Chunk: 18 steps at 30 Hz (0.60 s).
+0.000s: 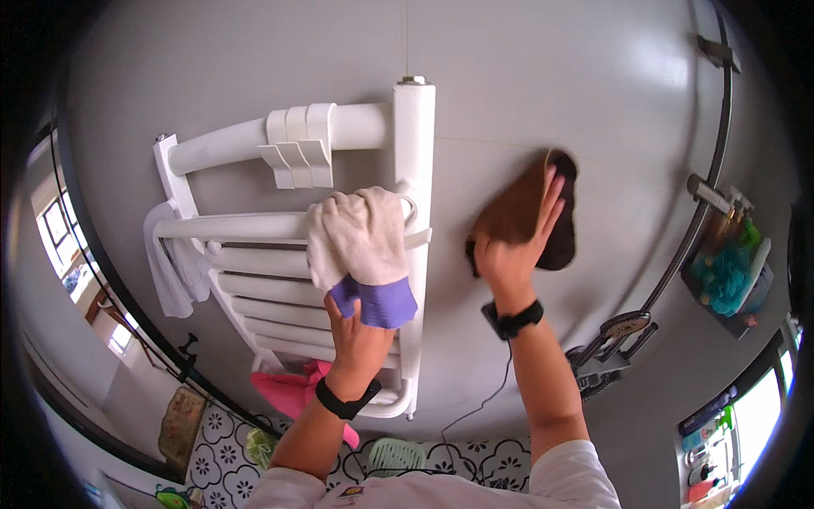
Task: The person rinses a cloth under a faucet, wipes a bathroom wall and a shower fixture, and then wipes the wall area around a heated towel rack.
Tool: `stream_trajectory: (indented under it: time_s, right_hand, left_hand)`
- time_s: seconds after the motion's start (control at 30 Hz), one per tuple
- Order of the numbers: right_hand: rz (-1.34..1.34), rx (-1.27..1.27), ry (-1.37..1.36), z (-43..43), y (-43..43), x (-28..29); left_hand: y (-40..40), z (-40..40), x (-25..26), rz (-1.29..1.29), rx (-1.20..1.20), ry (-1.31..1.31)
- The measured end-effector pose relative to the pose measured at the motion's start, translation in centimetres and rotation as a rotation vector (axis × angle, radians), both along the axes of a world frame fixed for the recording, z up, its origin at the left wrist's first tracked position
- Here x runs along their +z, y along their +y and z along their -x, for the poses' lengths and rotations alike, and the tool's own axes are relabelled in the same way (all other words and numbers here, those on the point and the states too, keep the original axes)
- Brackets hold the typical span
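Observation:
A beige cloth with a purple end (pixel 359 238) hangs over a bar of the white towel rail (pixel 414 159). My left hand (pixel 361 340) is at its purple edge, with the fingertips behind the fabric; whether they pinch it cannot be told. To the right, my right hand (pixel 518 248) holds a brown cloth (pixel 515 203) up in front of the grey wall. The brown cloth has a darker side and is slightly blurred. A white clip-on hook piece (pixel 299 143) sits on the top bar of the rail.
A pale cloth (pixel 175 261) hangs at the rail's left, a pink cloth (pixel 286 391) low down. At right stand a black shower rail (pixel 680 248), a hairbrush (pixel 626 326) and a corner shelf with a teal bath puff (pixel 725 280). A green plastic slipper (pixel 397 455) lies on the patterned floor.

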State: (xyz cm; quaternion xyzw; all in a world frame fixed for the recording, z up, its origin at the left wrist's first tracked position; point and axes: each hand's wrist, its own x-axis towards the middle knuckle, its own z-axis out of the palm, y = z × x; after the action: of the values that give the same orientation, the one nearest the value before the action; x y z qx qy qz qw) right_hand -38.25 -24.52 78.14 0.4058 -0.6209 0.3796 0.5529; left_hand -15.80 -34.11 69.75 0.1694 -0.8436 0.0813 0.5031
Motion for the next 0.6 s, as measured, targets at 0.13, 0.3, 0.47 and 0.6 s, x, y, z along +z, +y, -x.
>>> stream_trajectory:
  time_s: [0.13,0.3,0.47,0.6]
  right_hand:
    - [-0.368,0.068,0.127,-0.6,-1.1,-5.1]
    - [-0.182,0.099,0.2,3.3,1.3,4.9]
    - [-0.034,-0.316,0.286,5.5,1.5,19.8]
    - [0.1,-0.314,0.307,5.9,-1.2,29.1]
  left_hand:
    - [-1.3,0.2,-1.3,-0.04,0.015,0.036]
    - [0.3,1.3,-0.5,-0.009,-0.032,0.089]
    - [1.0,-1.3,1.4,-0.023,0.036,0.0]
    - [2.1,-1.3,2.1,-0.055,0.028,-0.044]
